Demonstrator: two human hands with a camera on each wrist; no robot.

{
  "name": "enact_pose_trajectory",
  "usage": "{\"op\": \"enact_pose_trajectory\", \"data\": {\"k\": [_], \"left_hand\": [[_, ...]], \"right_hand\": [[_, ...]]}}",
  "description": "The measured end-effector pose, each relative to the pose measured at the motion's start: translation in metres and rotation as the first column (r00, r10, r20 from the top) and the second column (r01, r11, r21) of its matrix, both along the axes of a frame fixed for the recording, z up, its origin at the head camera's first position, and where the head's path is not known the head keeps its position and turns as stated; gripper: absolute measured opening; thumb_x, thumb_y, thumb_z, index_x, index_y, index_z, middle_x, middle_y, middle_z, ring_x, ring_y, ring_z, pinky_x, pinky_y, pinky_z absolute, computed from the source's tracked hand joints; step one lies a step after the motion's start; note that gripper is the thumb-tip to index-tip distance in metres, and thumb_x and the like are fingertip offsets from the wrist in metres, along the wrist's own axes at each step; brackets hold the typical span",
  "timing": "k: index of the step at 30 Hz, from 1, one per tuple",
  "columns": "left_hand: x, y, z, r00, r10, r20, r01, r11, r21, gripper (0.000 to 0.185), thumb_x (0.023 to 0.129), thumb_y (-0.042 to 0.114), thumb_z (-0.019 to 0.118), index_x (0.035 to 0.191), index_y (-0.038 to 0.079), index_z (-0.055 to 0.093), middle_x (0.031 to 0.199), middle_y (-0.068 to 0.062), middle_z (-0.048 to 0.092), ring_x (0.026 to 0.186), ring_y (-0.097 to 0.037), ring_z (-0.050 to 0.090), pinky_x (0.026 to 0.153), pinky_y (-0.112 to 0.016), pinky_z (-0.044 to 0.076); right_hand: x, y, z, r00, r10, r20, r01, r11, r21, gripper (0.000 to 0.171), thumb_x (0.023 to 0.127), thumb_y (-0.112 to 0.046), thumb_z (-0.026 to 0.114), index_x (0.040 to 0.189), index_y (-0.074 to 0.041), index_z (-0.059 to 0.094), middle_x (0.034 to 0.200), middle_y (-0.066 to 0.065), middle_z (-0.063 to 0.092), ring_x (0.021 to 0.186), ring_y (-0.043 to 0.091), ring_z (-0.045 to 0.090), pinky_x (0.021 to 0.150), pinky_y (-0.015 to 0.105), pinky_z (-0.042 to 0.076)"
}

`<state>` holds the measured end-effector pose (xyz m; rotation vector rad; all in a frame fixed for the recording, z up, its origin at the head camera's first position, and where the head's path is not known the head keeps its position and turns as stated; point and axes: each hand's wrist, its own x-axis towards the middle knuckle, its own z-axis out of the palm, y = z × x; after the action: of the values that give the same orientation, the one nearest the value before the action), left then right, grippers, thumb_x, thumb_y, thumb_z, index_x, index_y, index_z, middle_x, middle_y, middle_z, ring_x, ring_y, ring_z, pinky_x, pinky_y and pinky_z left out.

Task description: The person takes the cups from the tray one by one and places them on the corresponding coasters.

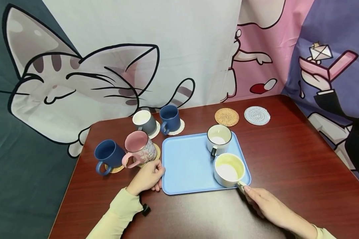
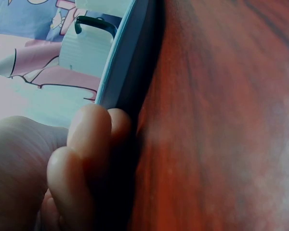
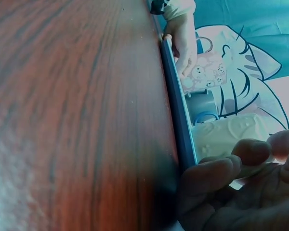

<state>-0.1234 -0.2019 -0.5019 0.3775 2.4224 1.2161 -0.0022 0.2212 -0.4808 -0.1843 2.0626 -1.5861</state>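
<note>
With the left hand [image 1: 146,177] curled on the flat blue plastic tray's [image 1: 185,162] edge and the right hand [image 1: 263,202] pinching the cream ceramic mug's [image 1: 228,169] handle, a jerk could have tipped the mug.

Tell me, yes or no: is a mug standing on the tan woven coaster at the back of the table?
No, the tan woven coaster lies bare.

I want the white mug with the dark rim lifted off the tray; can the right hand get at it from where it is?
Probably yes, from above. The right hand is at the yellow-rimmed mug, which stands directly between it and the white mug; nothing covers the white mug's top.
</note>
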Motion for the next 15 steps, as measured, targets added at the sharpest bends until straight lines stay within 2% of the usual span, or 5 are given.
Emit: {"op": "enact_pose_trajectory", "data": {"k": [10, 15], "left_hand": [[-0.0002, 0.0004, 0.0008, 1.000, 0.004, -0.002, -0.004, 1.000, -0.014, 0.024, 0.107, 0.018, 0.052, 0.086, 0.006, 0.054, 0.051, -0.001, 0.066, 0.041, -0.019, 0.065, 0.043, -0.037, 0.055], [-0.0003, 0.0003, 0.0003, 1.000, 0.004, -0.002, -0.004, 1.000, -0.015, 0.024, 0.106, 0.018, 0.053, 0.086, 0.006, 0.054, 0.051, -0.001, 0.066, 0.040, -0.018, 0.065, 0.042, -0.036, 0.055]], "right_hand": [[0.0021, -0.0013, 0.0019, 0.998, -0.056, -0.043, 0.058, 0.997, 0.046, 0.054, 0.115, -0.028, 0.029, 0.077, 0.007, 0.045, 0.056, -0.010, 0.036, 0.045, 0.001, 0.036, 0.039, 0.024, 0.033], [0.0039, 0.0000, 0.0046, 0.995, -0.082, -0.058, 0.086, 0.994, 0.070, 0.055, 0.115, -0.027, 0.029, 0.076, 0.007, 0.048, 0.057, -0.009, 0.039, 0.047, 0.001, 0.039, 0.041, 0.025, 0.038]]}}
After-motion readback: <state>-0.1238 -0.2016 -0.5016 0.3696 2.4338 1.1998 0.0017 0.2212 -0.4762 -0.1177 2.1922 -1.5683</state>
